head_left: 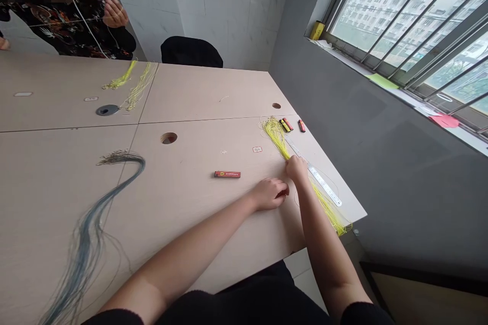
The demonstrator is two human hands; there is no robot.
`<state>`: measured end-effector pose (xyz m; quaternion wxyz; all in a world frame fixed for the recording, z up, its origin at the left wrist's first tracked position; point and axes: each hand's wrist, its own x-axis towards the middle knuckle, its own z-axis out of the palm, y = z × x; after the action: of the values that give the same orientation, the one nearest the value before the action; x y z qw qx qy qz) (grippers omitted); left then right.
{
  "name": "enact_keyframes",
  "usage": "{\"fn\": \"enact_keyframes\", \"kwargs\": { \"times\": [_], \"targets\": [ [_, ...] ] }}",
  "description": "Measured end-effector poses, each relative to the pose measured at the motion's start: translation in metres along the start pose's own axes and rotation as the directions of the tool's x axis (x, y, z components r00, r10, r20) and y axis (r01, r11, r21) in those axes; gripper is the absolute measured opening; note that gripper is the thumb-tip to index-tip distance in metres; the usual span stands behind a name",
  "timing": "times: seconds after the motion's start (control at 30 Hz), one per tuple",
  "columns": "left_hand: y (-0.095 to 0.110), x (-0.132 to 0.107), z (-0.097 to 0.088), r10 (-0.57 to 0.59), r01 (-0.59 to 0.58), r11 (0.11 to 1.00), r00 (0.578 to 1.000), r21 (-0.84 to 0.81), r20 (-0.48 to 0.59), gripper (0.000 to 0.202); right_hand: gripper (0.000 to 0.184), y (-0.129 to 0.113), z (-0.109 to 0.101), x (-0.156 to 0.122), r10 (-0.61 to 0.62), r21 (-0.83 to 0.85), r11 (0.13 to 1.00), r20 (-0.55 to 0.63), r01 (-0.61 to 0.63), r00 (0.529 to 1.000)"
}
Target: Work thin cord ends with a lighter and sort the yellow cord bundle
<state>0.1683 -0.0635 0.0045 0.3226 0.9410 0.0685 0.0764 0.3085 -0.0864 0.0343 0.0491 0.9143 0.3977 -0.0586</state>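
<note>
A long bundle of yellow cords [276, 134] runs along the right side of the table toward its near corner. My right hand [296, 168] is closed on the middle of this bundle, its fingertips partly hidden. Just to the left, my left hand [271, 194] rests low over the tabletop with curled fingers; whatever they pinch, if anything, is too small to make out. A metal ruler [324, 185] lies beside the yellow cords, partly behind my right hand. Thin loose loops of cord show near both hands.
A red printed box [227, 174] lies left of my hands. Small red and yellow pieces [287, 125] sit by the cords' far end. A blue-grey cord bundle [87, 228] stretches across the left. Opposite, a person [87, 15] holds a strand near more yellow cords [139, 86].
</note>
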Motion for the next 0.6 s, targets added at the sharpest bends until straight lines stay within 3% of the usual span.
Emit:
{"fn": "enact_keyframes", "kwargs": {
  "times": [0.1,0.37,0.6],
  "targets": [
    [-0.001,0.0,0.001,0.012,-0.013,1.0,1.0,-0.008,-0.017,0.013,0.028,0.001,0.0,-0.003,0.025,0.037,0.999,-0.041,-0.023,0.999],
    [-0.001,0.0,-0.001,0.018,-0.018,1.0,1.0,-0.017,-0.004,0.012,0.02,0.019,-0.011,0.002,0.068,0.427,0.903,-0.017,-0.054,0.998],
    [-0.001,0.0,-0.001,0.021,-0.021,1.0,1.0,-0.024,-0.003,0.013,0.014,0.022,-0.007,0.008,0.069,0.496,0.865,0.033,-0.076,0.997]
  ]
}}
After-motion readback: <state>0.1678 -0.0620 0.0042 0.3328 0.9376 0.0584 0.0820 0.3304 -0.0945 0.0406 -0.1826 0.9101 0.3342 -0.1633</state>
